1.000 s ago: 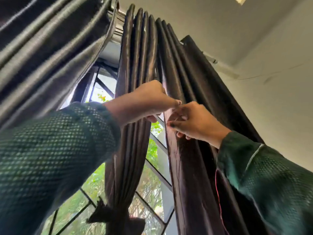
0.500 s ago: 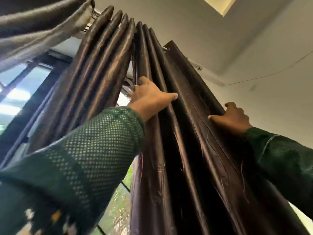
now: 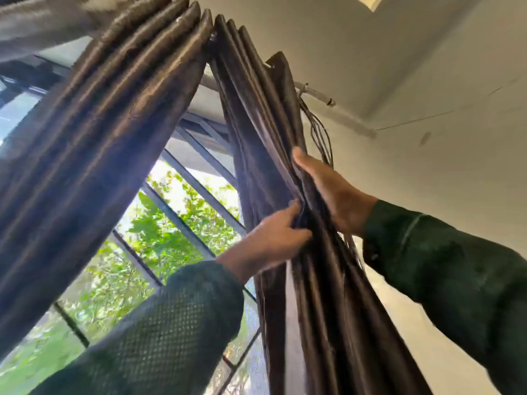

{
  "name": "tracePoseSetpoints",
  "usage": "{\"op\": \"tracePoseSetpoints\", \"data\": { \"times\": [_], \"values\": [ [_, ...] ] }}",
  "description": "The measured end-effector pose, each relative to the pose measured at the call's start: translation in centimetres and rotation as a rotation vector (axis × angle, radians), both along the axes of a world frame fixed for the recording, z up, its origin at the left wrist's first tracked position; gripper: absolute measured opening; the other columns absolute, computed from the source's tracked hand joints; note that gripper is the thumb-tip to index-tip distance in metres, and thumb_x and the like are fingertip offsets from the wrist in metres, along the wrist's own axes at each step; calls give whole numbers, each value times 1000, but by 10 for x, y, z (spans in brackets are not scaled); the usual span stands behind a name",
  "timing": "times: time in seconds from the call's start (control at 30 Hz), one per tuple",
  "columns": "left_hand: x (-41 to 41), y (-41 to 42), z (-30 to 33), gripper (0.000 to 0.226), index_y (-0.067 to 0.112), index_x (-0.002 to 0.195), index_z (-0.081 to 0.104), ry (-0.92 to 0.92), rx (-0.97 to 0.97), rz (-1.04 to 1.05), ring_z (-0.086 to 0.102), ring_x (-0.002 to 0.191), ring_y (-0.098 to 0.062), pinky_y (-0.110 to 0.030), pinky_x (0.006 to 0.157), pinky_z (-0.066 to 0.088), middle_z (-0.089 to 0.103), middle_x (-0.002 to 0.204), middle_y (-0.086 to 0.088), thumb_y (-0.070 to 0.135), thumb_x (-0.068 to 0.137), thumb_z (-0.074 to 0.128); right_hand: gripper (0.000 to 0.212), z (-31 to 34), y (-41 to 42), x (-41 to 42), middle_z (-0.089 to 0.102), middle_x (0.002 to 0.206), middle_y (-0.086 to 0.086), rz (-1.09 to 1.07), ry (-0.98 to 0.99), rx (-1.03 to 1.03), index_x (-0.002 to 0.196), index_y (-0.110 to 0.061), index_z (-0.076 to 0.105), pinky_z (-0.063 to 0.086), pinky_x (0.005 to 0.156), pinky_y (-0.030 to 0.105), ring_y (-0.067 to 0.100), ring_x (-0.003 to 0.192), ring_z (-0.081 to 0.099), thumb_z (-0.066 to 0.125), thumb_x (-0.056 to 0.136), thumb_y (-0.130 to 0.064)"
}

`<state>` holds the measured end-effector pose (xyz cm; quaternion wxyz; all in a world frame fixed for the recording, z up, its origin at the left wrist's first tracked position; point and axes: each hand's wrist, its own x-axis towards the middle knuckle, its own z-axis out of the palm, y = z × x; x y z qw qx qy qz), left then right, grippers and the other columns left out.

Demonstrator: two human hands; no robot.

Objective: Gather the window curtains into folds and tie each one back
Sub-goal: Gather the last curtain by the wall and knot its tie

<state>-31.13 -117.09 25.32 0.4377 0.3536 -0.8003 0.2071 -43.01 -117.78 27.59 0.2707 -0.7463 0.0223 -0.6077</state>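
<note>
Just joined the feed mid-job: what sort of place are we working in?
Probably a room in a home, seen looking up at a window. Dark brown curtains hang from a rod under a plain ceiling, and the barred window shows green foliage outside.

Right hand (image 3: 333,192): fingers hidden behind right curtain (image 3: 322,280), only thumb and back of hand showing. Left hand (image 3: 268,243): fingertips buried in folds, grip unclear. Left curtain (image 3: 94,132) cut off at left and top edges. Curtain rod (image 3: 316,94) mostly covered. Both curtains' lower ends out of frame.
</note>
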Motion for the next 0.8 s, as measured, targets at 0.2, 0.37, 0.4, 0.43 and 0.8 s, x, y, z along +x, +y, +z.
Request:
{"op": "tracePoseSetpoints", "data": {
  "times": [0.2, 0.37, 0.4, 0.43, 0.8],
  "values": [
    [24, 34, 2, 26, 22, 98, 69, 30, 258, -65, 55, 94, -12, -29, 83, 52, 62, 100, -3, 21, 73, 70, 37, 26, -37, 11, 60, 118, 16, -647, -281, -107, 119, -2, 56, 43, 82, 25, 34, 107, 58, 60, 86, -17],
    [20, 46, 27, 22, 2, 103, 68, 122, 61, 7, 64, 98, -16, -34, 71, 56, 68, 104, -16, 14, 86, 61, 33, 39, -75, -54, 60, 116, 26, -799, -367, -51, 116, 4, 59, 37, 74, 28, 39, 108, 56, 57, 85, -9],
    [14, 45, 32, 23, 0, 104, 67, 130, 26, 10, 65, 98, -17, -33, 71, 56, 68, 105, -17, 14, 88, 59, 33, 44, -82, -74, 60, 116, 27, -826, -379, -31, 115, 5, 59, 36, 73, 28, 40, 107, 57, 57, 85, -10],
    [6, 42, 36, 23, -1, 104, 67, 134, 0, 7, 65, 98, -17, -33, 70, 56, 68, 105, -17, 14, 88, 59, 34, 49, -88, -94, 60, 115, 29, -853, -391, -12, 114, 6, 59, 36, 73, 29, 41, 107, 57, 56, 85, -10],
    [-49, -13, 45, 9, 10, 87, 69, 131, -70, -46, 61, 82, -16, -32, 63, 56, 63, 82, -12, 11, 86, 60, 34, 47, -148, -198, 57, 115, 34, -1090, -422, 230, 109, 17, 56, 45, 87, 41, 45, 110, 54, 61, 83, -4]
  ]
}}
